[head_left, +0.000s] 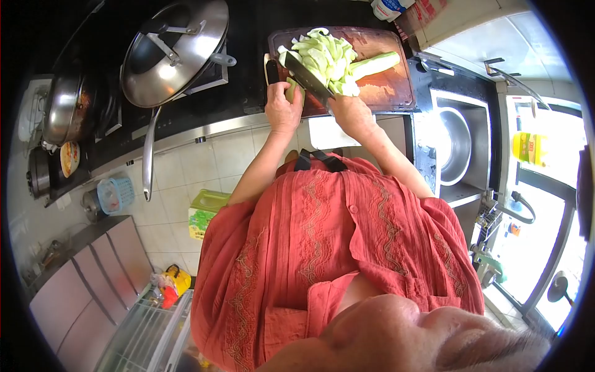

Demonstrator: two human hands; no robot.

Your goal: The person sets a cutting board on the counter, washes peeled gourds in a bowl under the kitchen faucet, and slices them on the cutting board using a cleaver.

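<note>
My right hand (351,115) is closed around the handle end of a wide dark knife (305,75), whose blade slants up and left over the board. My left hand (284,108) is at the board's lower left edge, its fingers closed on a small green vegetable piece (290,90). A black-handled tool (272,70) lies just above that hand. On the brown cutting board (403,87) sits a heap of pale green slices (328,54) beside the blade. A longer peeled green piece (375,65) lies right of the heap.
Left of the board, a lidded pan (149,74) sits on the stove, its long handle (150,155) jutting past the counter edge. Another pan (65,108) is further left. A sink with a metal basin (455,146) lies to the right.
</note>
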